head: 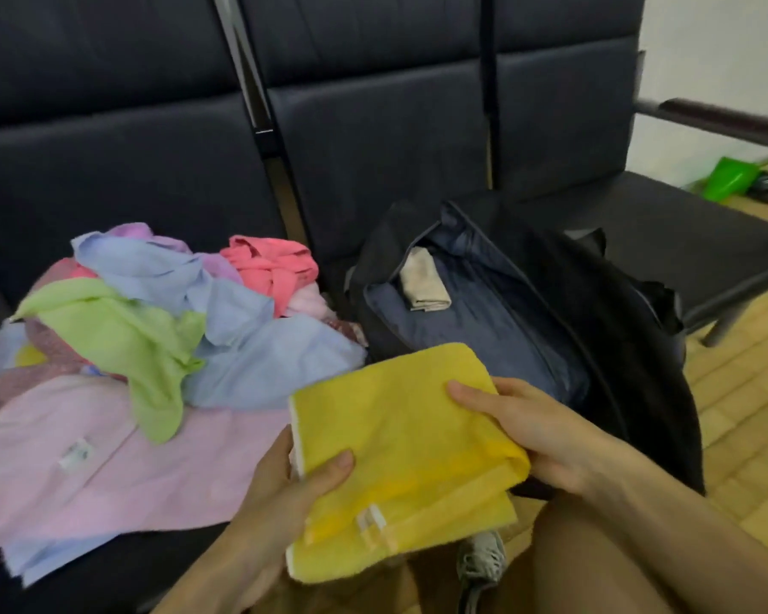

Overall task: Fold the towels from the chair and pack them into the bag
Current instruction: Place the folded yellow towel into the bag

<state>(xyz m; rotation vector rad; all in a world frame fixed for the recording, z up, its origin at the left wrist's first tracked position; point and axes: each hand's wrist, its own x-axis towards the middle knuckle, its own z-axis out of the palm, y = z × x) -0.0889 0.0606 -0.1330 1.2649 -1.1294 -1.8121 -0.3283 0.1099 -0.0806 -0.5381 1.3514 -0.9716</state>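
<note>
Yellow towel, folded, is being pinched by your left grip and right grip beside the open bag, which is holding one beige towel, while a heap is waiting unfolded on the chair.

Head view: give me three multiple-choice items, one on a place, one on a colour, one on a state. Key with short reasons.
1. Where does the beige towel lie?
A on the floor
B on the person's lap
C inside the bag

2. What colour is the held towel between the left hand and the right hand?
A yellow
B green
C pink

3. The bag is:
A zipped shut
B open
C upside down

Key:
1 C, the beige towel sits folded in the bag's main compartment.
2 A, the held towel is plain yellow.
3 B, the flap is back and the inside shows.
</note>
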